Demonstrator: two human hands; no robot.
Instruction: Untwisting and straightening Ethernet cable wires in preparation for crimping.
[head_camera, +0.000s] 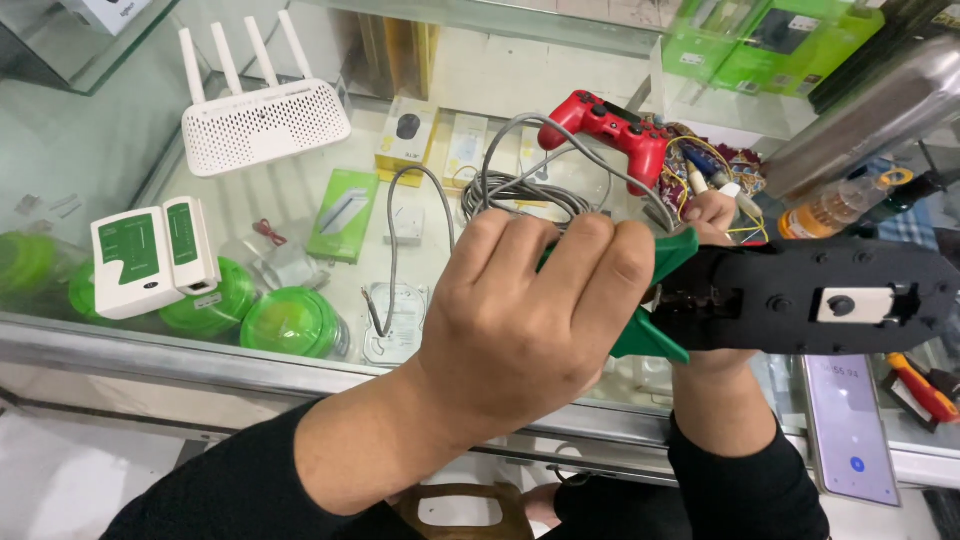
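The black metal crimping tool with green plastic handles (800, 298) is held above the near edge of the glass counter (120, 345). The left hand (530, 310) is clenched around the handles; the right hand (712, 215), mostly hidden behind the tool, seems to pinch the grey network cable (520, 185) at its head, though its grip cannot be told. Squeezing evenly with the cable fully seated would likely serve best. A red game controller (610, 125) lies farther off.

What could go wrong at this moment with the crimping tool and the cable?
1. The left hand squeezes the green-handled black crimping tool while the right hand sits close behind its head; fingers might get pinched.
2. The coiled grey cable trails loosely over the glass counter; a tug may drag the red game controller.
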